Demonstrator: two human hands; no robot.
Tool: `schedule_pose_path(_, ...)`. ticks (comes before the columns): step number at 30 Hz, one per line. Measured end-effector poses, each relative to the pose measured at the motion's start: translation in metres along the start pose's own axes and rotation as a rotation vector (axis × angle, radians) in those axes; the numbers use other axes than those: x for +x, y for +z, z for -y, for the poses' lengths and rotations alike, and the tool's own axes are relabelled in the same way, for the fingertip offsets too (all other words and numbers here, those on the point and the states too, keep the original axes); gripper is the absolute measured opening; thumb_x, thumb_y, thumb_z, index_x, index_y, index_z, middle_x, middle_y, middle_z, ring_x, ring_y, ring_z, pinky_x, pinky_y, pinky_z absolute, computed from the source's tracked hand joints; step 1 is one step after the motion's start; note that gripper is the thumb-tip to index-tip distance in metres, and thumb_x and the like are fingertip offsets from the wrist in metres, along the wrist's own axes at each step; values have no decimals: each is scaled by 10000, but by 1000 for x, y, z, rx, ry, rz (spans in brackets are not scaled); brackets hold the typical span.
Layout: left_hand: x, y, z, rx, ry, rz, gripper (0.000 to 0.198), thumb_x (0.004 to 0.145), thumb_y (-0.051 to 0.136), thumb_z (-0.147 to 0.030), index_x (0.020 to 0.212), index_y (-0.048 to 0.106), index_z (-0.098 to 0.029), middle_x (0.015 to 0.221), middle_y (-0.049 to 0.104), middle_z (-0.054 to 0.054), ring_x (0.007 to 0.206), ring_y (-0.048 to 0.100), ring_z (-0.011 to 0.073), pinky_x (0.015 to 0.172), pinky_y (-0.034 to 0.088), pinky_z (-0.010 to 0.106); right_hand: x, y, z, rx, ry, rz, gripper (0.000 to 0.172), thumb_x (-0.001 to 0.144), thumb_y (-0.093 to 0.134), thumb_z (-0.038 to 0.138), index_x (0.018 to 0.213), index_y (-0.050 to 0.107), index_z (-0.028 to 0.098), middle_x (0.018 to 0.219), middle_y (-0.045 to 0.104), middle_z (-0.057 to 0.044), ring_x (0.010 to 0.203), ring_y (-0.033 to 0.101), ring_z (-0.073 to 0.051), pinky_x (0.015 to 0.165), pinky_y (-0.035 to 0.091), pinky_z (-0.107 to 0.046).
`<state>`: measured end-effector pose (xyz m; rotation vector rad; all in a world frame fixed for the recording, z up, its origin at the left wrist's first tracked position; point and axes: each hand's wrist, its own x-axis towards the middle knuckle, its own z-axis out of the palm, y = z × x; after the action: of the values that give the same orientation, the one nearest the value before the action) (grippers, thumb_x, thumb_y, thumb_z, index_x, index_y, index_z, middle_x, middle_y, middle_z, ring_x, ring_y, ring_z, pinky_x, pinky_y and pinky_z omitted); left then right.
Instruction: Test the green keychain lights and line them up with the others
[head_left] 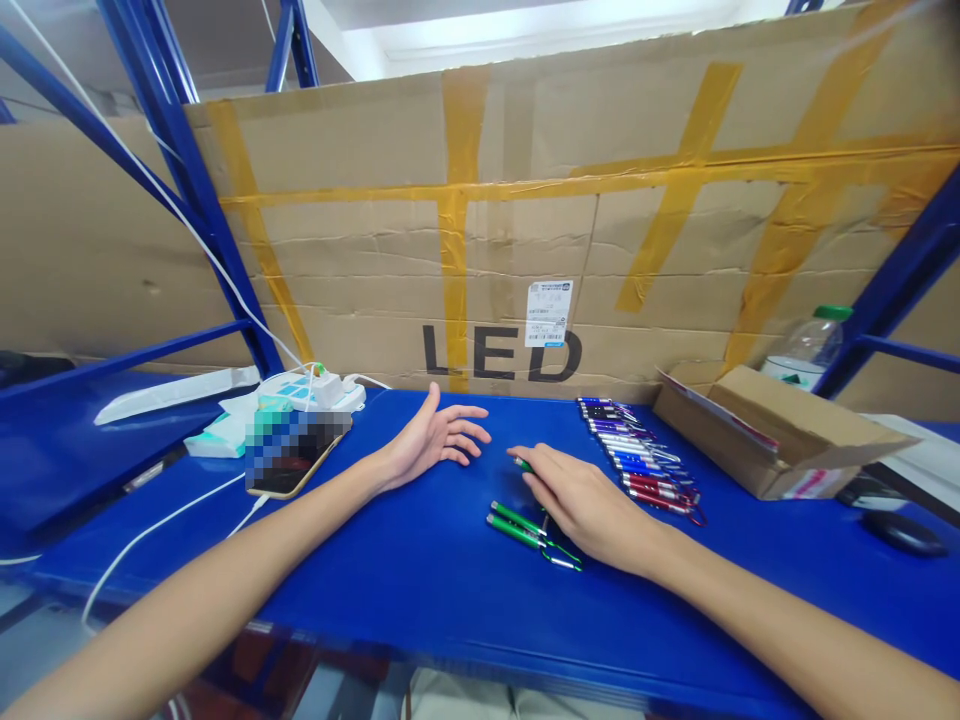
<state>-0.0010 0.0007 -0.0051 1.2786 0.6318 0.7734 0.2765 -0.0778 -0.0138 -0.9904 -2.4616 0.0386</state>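
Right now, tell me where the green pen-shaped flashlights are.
The green pen-shaped flashlights lie on the blue table, centre-right in the head view, under the right hand.

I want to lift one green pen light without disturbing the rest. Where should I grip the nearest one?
Pinch the nearest green pen light across its slim barrel near the left end, coming from above: it lies flat, and its right end is clustered by the right hand.

The smooth counter [420, 560] is deep blue, and the slim metal pen lights [525, 524] lying on it are bright green. A row of small pen lights [637, 460] runs purple, blue, silver and red, beside a brown cardboard wall [360, 250] striped with yellow tape and printed with black letters.
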Motion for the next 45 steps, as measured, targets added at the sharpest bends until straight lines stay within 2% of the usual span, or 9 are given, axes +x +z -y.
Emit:
schedule_pose_path(3, 0, -1, 1, 1, -2, -9, 957, 989, 257, -900, 1390, 676, -138, 1197, 744, 189, 971, 703, 264, 839, 540, 354, 1, 1, -4, 4, 21, -61, 394, 1171, 334, 312, 1515, 497, 209, 1311, 715, -158, 1209, 705, -307, 1036, 588, -516)
schedule_pose_path(5, -1, -1, 1, 2, -5, -16, 964, 989, 252, -901, 1391, 675, -134, 1196, 743, 189, 969, 702, 261, 836, 543, 350, 2, 0, -5, 12, 35, -82, 408, 1172, 333, 316, 1540, 483, 223, 1329, 711, -154, 1228, 701, -307, 1040, 591, -523)
schedule_pose_path(9, -1, 0, 0, 4, -7, -13, 975, 988, 235, -902, 1400, 666, -131, 1194, 742, 188, 969, 701, 259, 833, 546, 346, 0, -1, -3, 30, 45, -53, 413, 1177, 312, 327, 1543, 479, 231, 1258, 720, -139, 1095, 745, -290, 919, 635, -488)
schedule_pose_path(16, 0, -1, 0, 5, -2, -11, 963, 1019, 164, -863, 1394, 663, -130, 1201, 735, 192, 970, 699, 260, 819, 551, 349, -3, -1, 3, 10, 37, 51, 413, 1168, 325, 295, 1543, 476, 208, 1265, 711, -139, 1038, 757, -279, 872, 633, -448)
schedule_pose_path(22, -1, 0, 0, 7, -8, -13, 969, 991, 236, -900, 1399, 668, -135, 1187, 744, 184, 963, 703, 257, 822, 546, 341, 0, -5, 6, -82, 24, 161, 406, 1124, 371, 213, 1494, 532, 171, 1183, 699, -122, 892, 742, -250, 782, 607, -397)
schedule_pose_path(28, 0, 1, 0, 7, -2, -5, 978, 998, 197, -893, 1392, 666, -130, 1191, 741, 189, 962, 702, 255, 814, 549, 339, -2, -5, 2, -85, 50, 191, 436, 1134, 342, 235, 1530, 517, 178, 1241, 708, -133, 982, 755, -271, 836, 606, -415)
schedule_pose_path(33, 0, 2, -1, 16, -7, -5, 992, 965, 245, -929, 1379, 672, -135, 1187, 740, 183, 957, 699, 257, 812, 546, 343, -3, -3, -1, -101, 63, 221, 452, 1131, 345, 237, 1542, 522, 176, 1271, 720, -139, 1019, 760, -289, 863, 605, -435)
schedule_pose_path(41, -1, 1, 0, 18, -3, -3, 979, 979, 252, -913, 1394, 676, -134, 1184, 745, 187, 967, 702, 260, 837, 539, 350, -1, 0, -2, -91, 129, 187, 481, 1133, 351, 254, 1591, 484, 187, 1383, 712, -162, 1128, 761, -317, 934, 605, -470)
schedule_pose_path(45, 0, 0, 1, 8, -6, -5, 987, 972, 257, -921, 1385, 683, -132, 1177, 745, 189, 956, 701, 259, 824, 540, 346, -1, 0, -3, -86, 130, 208, 480, 1135, 339, 268, 1580, 492, 173, 1379, 719, -161, 1072, 775, -315, 901, 610, -467)
